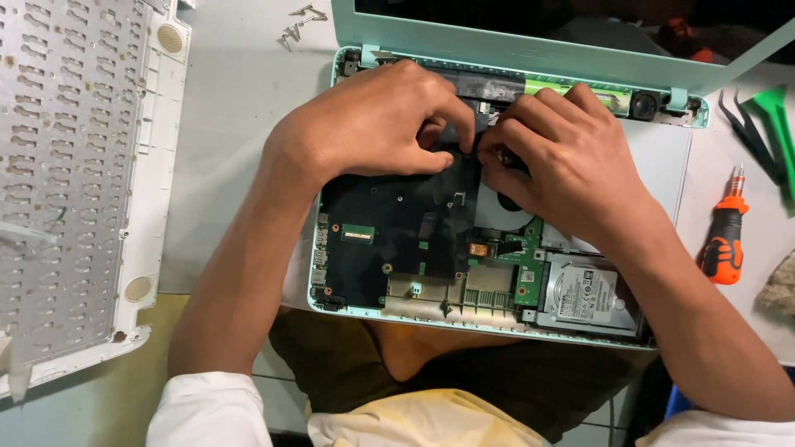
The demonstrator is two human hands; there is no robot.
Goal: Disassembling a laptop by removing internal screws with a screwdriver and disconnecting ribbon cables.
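Both hands pinched shut over the opened laptop (397, 240) internals: left hand (377, 120) and right hand (555, 157) fingertips meeting, grasped part hidden.

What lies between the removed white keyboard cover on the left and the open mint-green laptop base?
Only bare grey table; the left hand's forearm crosses above it, in the head view.

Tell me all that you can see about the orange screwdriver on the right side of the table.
The screwdriver has a thick orange handle with black grip parts, which looks like plastic and rubber, and a thin metal shaft at its upper end. It lies flat on the pale table, tip pointing away from the person, to the right of the opened mint-green laptop. No hand touches it. Green and black prying tools lie just beyond it.
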